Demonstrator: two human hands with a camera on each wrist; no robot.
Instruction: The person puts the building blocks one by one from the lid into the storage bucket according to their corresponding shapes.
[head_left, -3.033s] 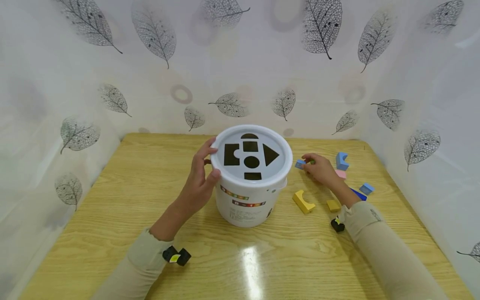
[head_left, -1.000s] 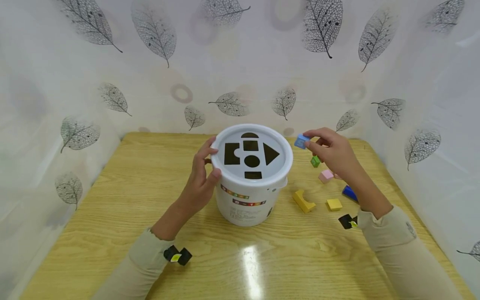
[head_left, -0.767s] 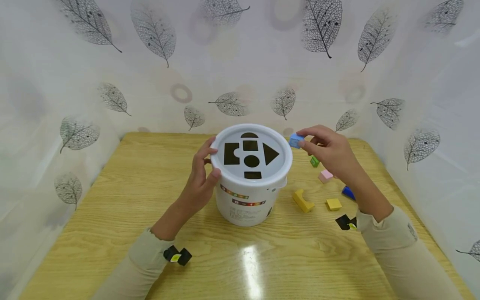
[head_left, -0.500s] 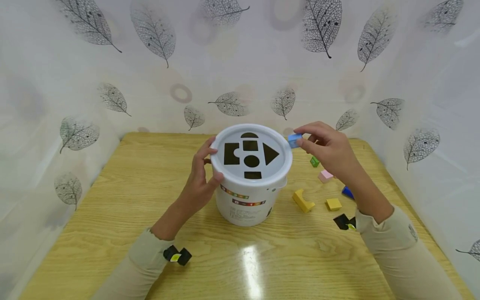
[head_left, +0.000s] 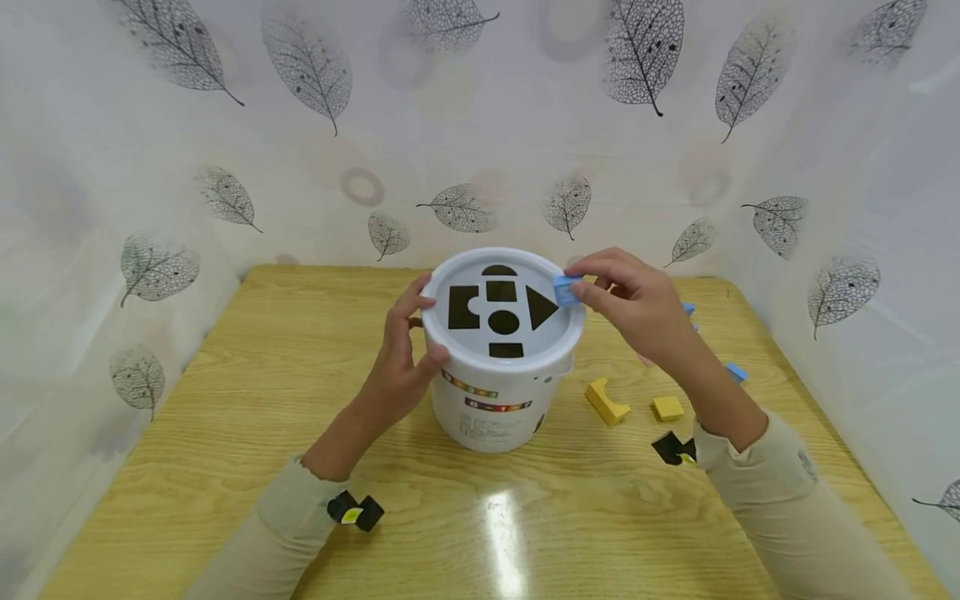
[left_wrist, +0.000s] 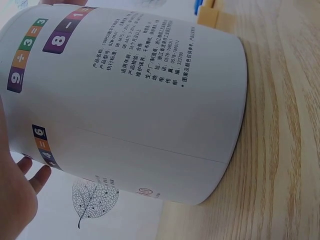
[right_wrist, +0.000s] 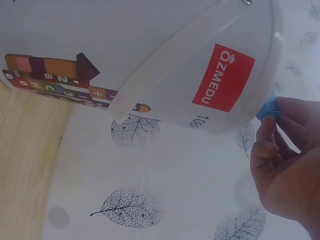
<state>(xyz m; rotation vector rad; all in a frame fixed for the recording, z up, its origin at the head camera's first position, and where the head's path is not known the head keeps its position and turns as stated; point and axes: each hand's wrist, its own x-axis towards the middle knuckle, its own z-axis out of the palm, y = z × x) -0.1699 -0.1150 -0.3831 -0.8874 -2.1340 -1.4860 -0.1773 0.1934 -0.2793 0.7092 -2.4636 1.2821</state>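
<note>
Right hand (head_left: 637, 310) pinching the blue block (head_left: 566, 291), nearly closed; block sitting at the right edge of the lid (head_left: 468, 346), just beside the triangular hole (head_left: 538, 308); left hand (head_left: 396, 358), partly curled, gripping the white bucket (head_left: 487, 429), lying farther off

The right hand (head_left: 628, 307) has raised the blue block (head_left: 567, 291) from the table (head_left: 292, 358) and moved it left — it is now over the right edge of the lid (head_left: 543, 343), beside the triangular hole (head_left: 540, 307). The hand hides the green block; the forearm (head_left: 723, 404), the blue cylinder. Two light-blue pieces (head_left: 737, 372) show again. The left hand (head_left: 397, 346) has its thumb slightly lower on the bucket (head_left: 487, 417).
</note>
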